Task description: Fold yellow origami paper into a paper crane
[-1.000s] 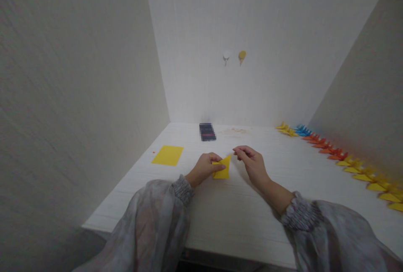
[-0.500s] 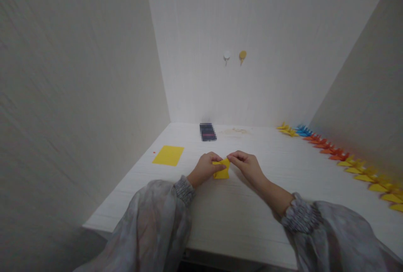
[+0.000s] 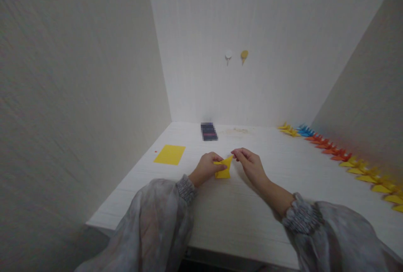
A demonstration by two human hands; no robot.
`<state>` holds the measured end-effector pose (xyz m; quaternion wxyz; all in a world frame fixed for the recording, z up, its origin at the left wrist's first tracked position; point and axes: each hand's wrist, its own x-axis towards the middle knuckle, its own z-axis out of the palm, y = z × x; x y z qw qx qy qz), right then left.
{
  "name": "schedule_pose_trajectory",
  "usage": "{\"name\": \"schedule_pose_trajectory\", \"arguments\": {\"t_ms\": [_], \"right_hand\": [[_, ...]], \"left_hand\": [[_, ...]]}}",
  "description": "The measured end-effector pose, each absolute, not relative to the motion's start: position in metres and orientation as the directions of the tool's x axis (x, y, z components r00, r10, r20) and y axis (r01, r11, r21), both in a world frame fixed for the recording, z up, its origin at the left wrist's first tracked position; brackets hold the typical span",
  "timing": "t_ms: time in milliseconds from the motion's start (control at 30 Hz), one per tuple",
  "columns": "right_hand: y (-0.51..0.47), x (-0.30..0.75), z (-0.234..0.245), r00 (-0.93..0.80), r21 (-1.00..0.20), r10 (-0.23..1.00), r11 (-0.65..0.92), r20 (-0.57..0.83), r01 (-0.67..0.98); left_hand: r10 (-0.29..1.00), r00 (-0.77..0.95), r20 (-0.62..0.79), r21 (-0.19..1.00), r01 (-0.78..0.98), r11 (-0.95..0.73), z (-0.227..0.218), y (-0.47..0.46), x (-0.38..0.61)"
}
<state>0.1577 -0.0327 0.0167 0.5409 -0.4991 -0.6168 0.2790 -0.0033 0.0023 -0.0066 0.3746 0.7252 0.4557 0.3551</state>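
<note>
A small folded yellow origami paper (image 3: 223, 173) is held up over the white table, between my two hands. My left hand (image 3: 209, 167) pinches its left side, the thumb lying across the front. With thumb and fingertips, my right hand (image 3: 248, 161) grips a pointed corner at the paper's upper right and draws it outward. To the left, a flat yellow paper square (image 3: 170, 155) lies on the table (image 3: 245, 226). The folds behind my left fingers are hidden.
A row of folded paper cranes, yellow (image 3: 367, 175), red (image 3: 327, 147) and blue (image 3: 304, 130), runs along the right wall. A dark blurred object (image 3: 209, 132) lies at the back. Two hooks, white (image 3: 228, 55) and gold (image 3: 244, 55), hang on the back wall.
My right hand has moved slightly right and up, pulling the corner of the folded paper into a longer point. My left hand keeps its pinch.
</note>
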Motion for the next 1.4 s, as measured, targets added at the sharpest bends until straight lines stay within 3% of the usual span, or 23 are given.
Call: {"name": "schedule_pose_trajectory", "arguments": {"t_ms": [300,667,833,1267,1400], "right_hand": [[-0.028,0.150,0.002,-0.031,-0.884,0.964,0.256,0.266,0.390],[-0.026,0.157,0.000,-0.004,-0.916,0.952,0.296,0.306,0.270],[-0.026,0.156,0.000,-0.026,-0.933,0.962,0.271,0.272,0.236],[-0.028,0.156,0.003,-0.020,-0.921,0.960,0.274,0.280,0.278],[-0.028,0.156,0.004,-0.027,-0.914,0.959,0.276,0.281,0.296]], "left_hand": [[0.914,0.307,0.265,0.849,0.375,-0.373,-0.005,-0.001,0.001],[0.899,0.404,0.169,0.937,0.216,-0.274,0.003,-0.007,0.001],[0.881,0.471,0.049,0.998,0.007,-0.059,0.002,-0.007,0.002],[0.884,0.465,-0.039,0.987,-0.120,0.106,0.005,-0.008,0.002],[0.881,0.472,-0.030,0.997,-0.051,0.061,0.005,-0.010,0.000]]}}
